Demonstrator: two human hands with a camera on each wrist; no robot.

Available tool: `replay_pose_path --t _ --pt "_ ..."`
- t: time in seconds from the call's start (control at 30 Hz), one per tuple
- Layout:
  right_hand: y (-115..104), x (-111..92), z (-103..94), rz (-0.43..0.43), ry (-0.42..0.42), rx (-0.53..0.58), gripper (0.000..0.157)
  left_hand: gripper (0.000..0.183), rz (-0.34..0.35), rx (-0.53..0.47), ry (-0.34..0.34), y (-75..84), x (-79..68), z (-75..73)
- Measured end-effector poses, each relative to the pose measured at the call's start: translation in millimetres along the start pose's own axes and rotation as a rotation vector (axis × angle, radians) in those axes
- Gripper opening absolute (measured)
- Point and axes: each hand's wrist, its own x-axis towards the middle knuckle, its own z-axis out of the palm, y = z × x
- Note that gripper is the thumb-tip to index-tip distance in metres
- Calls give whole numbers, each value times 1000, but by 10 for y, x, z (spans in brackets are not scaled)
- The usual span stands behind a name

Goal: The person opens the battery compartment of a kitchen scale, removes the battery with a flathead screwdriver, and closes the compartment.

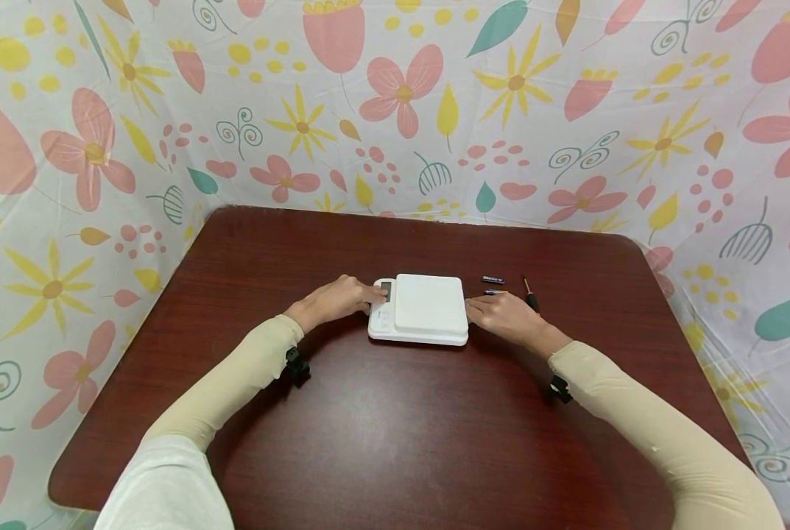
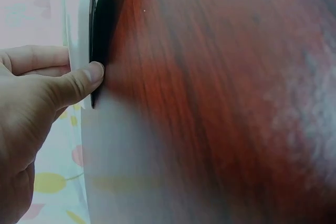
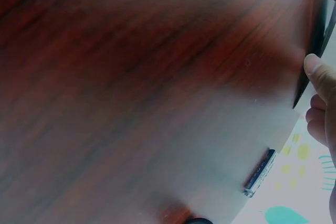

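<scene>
A white kitchen scale (image 1: 429, 305) lies flat, platform up, at the middle of the table in the head view, its small grey display at the left end. My left hand (image 1: 350, 296) grips the left end, a finger over the display's edge. In the left wrist view the left thumb (image 2: 84, 83) presses the scale's dark lower edge while the other fingers lie along its far side. At the opposite end, my right hand (image 1: 503, 318) pinches the scale's side, with the right thumb (image 3: 315, 67) against the dark lower edge in the right wrist view.
A dark battery (image 1: 492, 280) lies beyond my right hand, with a second battery (image 1: 495, 292) just nearer, partly hidden by that hand. A screwdriver (image 1: 530, 296) with a dark handle is right of them. The reddish-brown table (image 1: 395, 434) meets a flower-patterned cloth (image 1: 381, 169) at the back.
</scene>
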Motion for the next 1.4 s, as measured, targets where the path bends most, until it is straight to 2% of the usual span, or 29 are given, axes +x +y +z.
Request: replay_pose_path --t 0.13,0.43,0.77,0.93,1.07,1.17,1.27,1.4 --pt "0 8 -9 -9 -13 -12 27 40 10 5 -5 11 -19 -3" --pt "-16 12 -36 -23 -53 -54 31 39 44 150 -26 16 -28 13" --pt "-54 17 -69 -11 -105 -53 31 39 44 156 -32 33 -25 15" --pt "-74 6 -108 14 -109 -31 32 38 30 123 -13 33 -30 8" --pt "-95 -46 -136 100 -31 70 33 35 -11 78 45 11 -58 7" --pt "-137 -73 -199 222 14 163 31 32 -57 84 103 -36 -90 -6" --pt "-212 -67 -307 382 -19 237 33 35 -125 75 137 -100 -120 -43" --pt "-348 -32 -458 587 -116 340 40 45 -213 -20 125 -198 -137 -115"
